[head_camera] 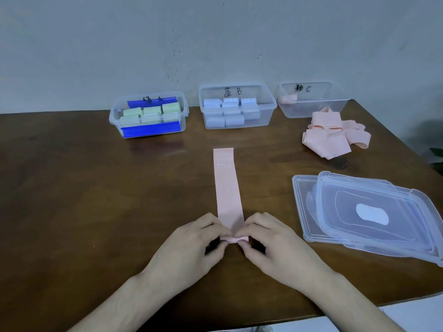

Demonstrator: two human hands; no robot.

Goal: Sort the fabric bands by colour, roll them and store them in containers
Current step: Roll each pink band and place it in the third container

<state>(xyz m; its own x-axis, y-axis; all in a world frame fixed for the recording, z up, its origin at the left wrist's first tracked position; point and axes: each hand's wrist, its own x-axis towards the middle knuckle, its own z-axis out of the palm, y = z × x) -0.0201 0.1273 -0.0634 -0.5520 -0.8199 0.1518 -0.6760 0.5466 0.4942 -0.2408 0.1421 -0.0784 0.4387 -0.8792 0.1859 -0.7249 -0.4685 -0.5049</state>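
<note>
Both hands, left (191,245) and right (275,243), hold in a pinching grip the rolled near end of a flat, matte pink band (227,188) lying on the brown bench (96,200). Clear plastic tubs hold green rolls (149,112), blue rolls (231,111) and one pink roll (286,99).

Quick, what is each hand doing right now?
Left hand: pinching the near, rolled end of the pink band.
Right hand: pinching the same rolled end from the other side.
</note>
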